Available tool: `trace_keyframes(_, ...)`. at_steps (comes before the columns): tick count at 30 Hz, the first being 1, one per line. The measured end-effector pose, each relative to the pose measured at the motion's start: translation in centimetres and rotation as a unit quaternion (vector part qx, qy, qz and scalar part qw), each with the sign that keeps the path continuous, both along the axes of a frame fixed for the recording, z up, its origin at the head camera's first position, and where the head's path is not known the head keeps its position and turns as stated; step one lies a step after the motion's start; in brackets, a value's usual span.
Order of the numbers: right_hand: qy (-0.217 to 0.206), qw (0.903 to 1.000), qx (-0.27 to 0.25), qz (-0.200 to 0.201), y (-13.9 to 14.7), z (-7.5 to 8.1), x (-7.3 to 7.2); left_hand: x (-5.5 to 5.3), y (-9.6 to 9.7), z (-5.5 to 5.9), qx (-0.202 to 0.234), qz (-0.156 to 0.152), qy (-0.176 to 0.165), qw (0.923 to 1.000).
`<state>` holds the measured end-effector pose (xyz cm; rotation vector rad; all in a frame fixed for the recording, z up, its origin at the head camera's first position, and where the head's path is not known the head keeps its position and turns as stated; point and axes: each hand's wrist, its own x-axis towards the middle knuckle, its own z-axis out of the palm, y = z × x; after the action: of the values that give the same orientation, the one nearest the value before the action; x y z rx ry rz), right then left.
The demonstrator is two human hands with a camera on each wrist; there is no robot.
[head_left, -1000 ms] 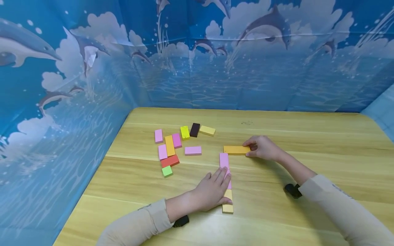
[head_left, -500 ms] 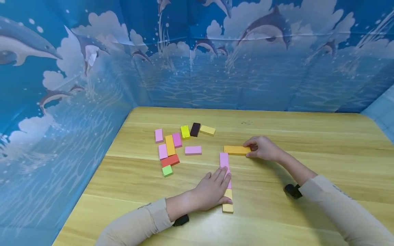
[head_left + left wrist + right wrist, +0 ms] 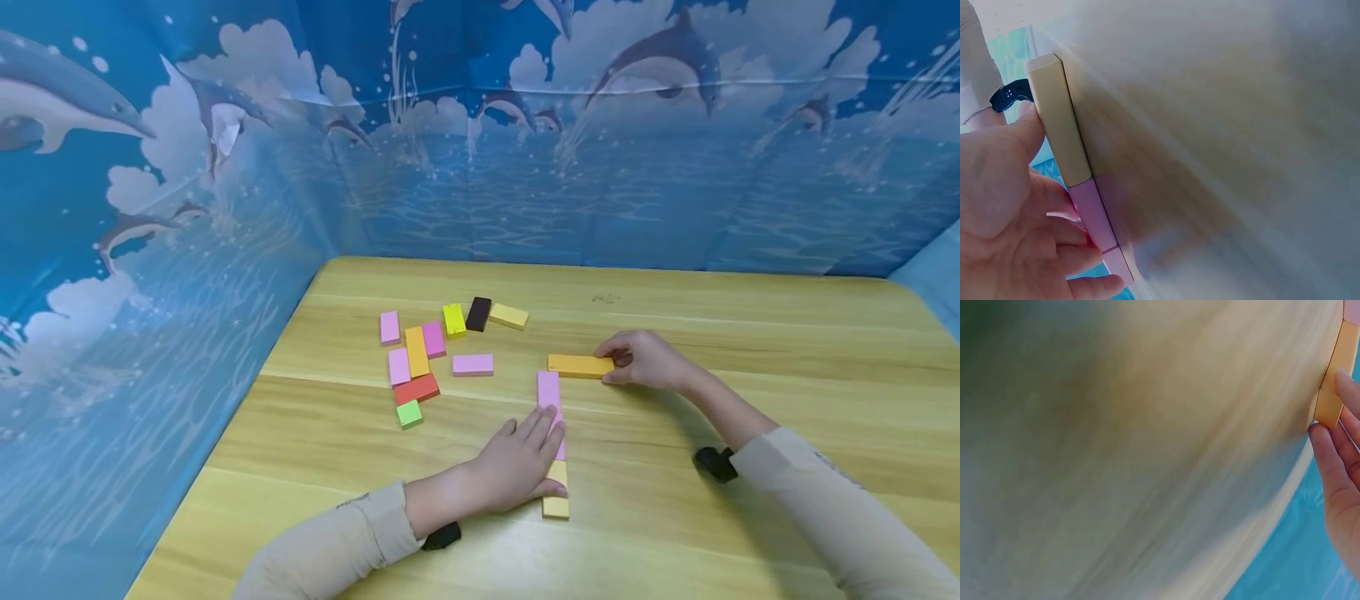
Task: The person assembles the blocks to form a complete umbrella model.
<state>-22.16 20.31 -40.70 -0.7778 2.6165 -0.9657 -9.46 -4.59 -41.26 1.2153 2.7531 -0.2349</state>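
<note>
My right hand (image 3: 649, 361) pinches the right end of a long orange block (image 3: 576, 367) lying crosswise on the wooden table. Just below that block's left end begins a straight column: a pink block (image 3: 549, 388), a second pink one and a cream block (image 3: 556, 507) toward me. Across the column lies my left hand (image 3: 510, 472), its fingers straight over the pink blocks and its thumb on the cream one. In the left wrist view, the cream block (image 3: 1060, 119) and both pinks stand end to end along the palm side. The right wrist view catches the orange block (image 3: 1329, 407) between thumb and fingers.
Left of the column lies a loose group with a red block (image 3: 417, 389), a green block (image 3: 409, 414), another orange block (image 3: 417, 352) and several pinks. Behind it are a yellow block (image 3: 453, 320), a black block (image 3: 478, 314) and a pale-yellow block (image 3: 509, 317). A dolphin-print curtain (image 3: 525, 200) borders the table.
</note>
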Motion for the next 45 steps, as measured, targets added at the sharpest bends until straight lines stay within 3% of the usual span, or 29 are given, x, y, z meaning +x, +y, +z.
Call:
trace_keyframes(34, -0.015, 0.9999, 0.0, 0.008, 0.35, -0.04, -0.3, 0.15, 0.23, 0.66, -0.001, 0.0, -0.01, 0.9999)
trace_keyframes(45, -0.028, 0.9994, -0.016, 0.009, 0.4, 0.13, -0.19, -0.28, 0.14, 0.78, 0.006, -0.007, -0.008, 0.9999)
